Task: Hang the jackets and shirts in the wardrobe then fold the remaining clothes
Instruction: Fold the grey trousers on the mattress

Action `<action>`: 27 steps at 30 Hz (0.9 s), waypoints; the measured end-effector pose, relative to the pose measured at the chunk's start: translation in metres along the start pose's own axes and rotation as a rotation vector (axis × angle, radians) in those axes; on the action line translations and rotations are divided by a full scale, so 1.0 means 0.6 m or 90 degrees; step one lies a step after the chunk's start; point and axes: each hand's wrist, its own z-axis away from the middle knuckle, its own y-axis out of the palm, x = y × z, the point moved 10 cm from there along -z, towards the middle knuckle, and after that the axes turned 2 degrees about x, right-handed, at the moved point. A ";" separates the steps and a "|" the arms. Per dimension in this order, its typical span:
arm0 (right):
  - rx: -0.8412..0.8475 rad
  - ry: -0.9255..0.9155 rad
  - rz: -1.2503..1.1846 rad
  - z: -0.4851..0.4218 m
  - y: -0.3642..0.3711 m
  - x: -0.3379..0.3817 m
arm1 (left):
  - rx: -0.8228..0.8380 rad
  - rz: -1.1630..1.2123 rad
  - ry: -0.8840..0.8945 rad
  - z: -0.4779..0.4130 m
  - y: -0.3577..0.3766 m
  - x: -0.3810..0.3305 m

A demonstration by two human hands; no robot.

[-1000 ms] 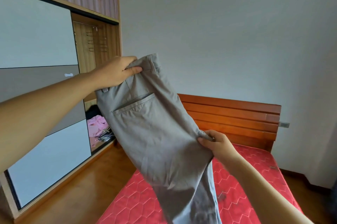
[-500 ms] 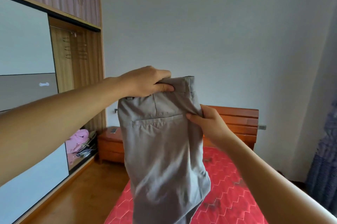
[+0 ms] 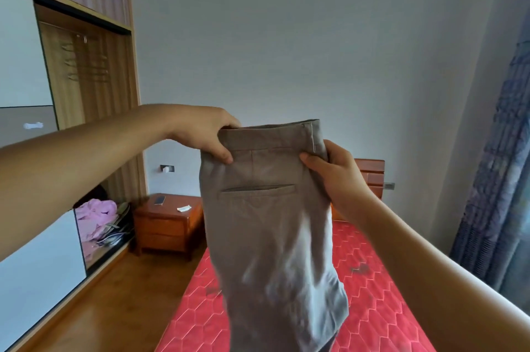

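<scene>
Grey-beige trousers [image 3: 269,231] hang upright in front of me over the red mattress [image 3: 370,303], their waistband level at the top and a back pocket facing me. My left hand [image 3: 206,133] grips the waistband's left corner. My right hand [image 3: 329,171] pinches the waistband's right edge. The legs drop out of view at the bottom. The wardrobe [image 3: 86,88] stands at the left with its sliding door part open; bare hangers [image 3: 86,65] show inside, and a pink garment [image 3: 96,217] lies in a heap at its bottom.
A wooden bedside cabinet [image 3: 166,222] with a phone and a small white item stands between the wardrobe and the bed. The bed's wooden headboard [image 3: 370,176] meets the far wall. A blue patterned curtain [image 3: 499,179] hangs at the right. Wooden floor lies at the left of the bed.
My right hand has slid up from the trousers' lower edge to the waistband's right end. The trousers have turned from tilted to level and moved right, away from the wardrobe.
</scene>
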 end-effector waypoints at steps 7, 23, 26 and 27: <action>0.003 0.031 0.045 0.004 -0.028 0.025 | -0.059 0.104 0.031 -0.007 0.005 -0.001; 0.043 0.045 -0.011 0.024 -0.051 0.040 | -0.078 0.010 0.109 -0.077 -0.011 -0.149; 0.169 0.207 0.106 0.062 -0.059 -0.080 | -0.117 0.015 0.113 -0.079 -0.033 -0.152; 0.200 0.254 0.186 0.079 -0.069 -0.130 | -0.122 0.013 0.111 -0.080 -0.040 -0.149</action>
